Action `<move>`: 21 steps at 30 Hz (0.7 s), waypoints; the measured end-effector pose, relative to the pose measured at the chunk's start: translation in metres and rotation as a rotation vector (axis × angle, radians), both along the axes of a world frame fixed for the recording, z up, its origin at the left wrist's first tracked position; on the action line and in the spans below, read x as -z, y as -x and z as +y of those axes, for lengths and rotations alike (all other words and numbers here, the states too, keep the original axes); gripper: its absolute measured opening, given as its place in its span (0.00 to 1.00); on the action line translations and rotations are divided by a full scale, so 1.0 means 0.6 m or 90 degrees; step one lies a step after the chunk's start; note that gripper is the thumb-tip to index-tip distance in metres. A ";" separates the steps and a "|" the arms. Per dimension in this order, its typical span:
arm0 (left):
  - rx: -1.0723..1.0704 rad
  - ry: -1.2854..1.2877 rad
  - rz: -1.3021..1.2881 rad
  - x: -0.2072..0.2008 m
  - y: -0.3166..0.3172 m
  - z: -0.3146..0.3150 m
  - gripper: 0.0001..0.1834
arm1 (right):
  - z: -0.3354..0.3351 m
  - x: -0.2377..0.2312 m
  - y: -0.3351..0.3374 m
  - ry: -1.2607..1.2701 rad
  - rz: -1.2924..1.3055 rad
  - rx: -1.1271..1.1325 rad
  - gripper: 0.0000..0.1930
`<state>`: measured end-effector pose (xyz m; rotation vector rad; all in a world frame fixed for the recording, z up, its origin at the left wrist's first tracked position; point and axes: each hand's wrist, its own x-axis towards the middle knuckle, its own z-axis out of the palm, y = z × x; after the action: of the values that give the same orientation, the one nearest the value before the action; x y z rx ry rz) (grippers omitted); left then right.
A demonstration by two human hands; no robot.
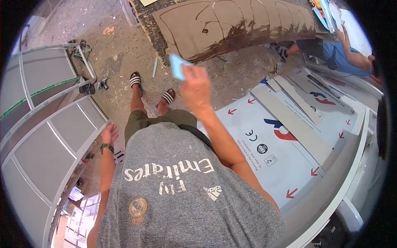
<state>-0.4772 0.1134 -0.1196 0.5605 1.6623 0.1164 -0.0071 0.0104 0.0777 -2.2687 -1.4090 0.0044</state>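
From my end, looks roughly part-way: dark brown glossy paste (244, 34) is smeared along the near edge of the flat brown sheet (185, 25), with just squiggly beads farther back, so I'd guess that's left to spread. Right hand (196, 86) pinches a light-blue flat spreader (177, 67) by the near-left corner; can't tell if it's touching. Left hand (109, 134) hangs empty, fingers loose.

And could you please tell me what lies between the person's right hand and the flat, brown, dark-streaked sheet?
In the head view, a flat, light blue spreader, pinched in the right hand, lies between it and the brown sheet.
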 end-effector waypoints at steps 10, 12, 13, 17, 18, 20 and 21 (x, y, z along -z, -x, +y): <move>-0.024 -0.002 0.019 0.009 0.017 -0.018 0.23 | -0.075 0.026 -0.109 -0.008 -0.139 -0.099 0.26; -0.028 0.006 0.016 0.008 0.026 -0.027 0.22 | -0.079 0.011 -0.115 -0.012 -0.115 -0.127 0.23; -0.023 0.009 0.018 0.006 0.027 -0.028 0.22 | -0.076 0.003 -0.114 -0.009 -0.113 -0.123 0.23; -0.013 0.005 0.032 0.007 0.013 -0.025 0.19 | -0.029 -0.014 -0.133 0.061 -0.198 -0.217 0.19; -0.018 0.003 0.031 0.006 0.003 -0.022 0.19 | -0.030 -0.015 -0.135 0.059 -0.200 -0.222 0.19; -0.022 -0.010 0.017 0.000 -0.007 -0.019 0.19 | -0.059 -0.025 -0.129 0.098 -0.197 -0.234 0.18; -0.023 -0.016 0.011 -0.004 -0.010 -0.018 0.19 | -0.074 -0.030 -0.124 0.120 -0.194 -0.239 0.18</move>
<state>-0.4713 0.1025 -0.1173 0.5514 1.6900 0.1590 0.0676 -0.0342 0.0956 -2.1804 -2.0574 -0.0966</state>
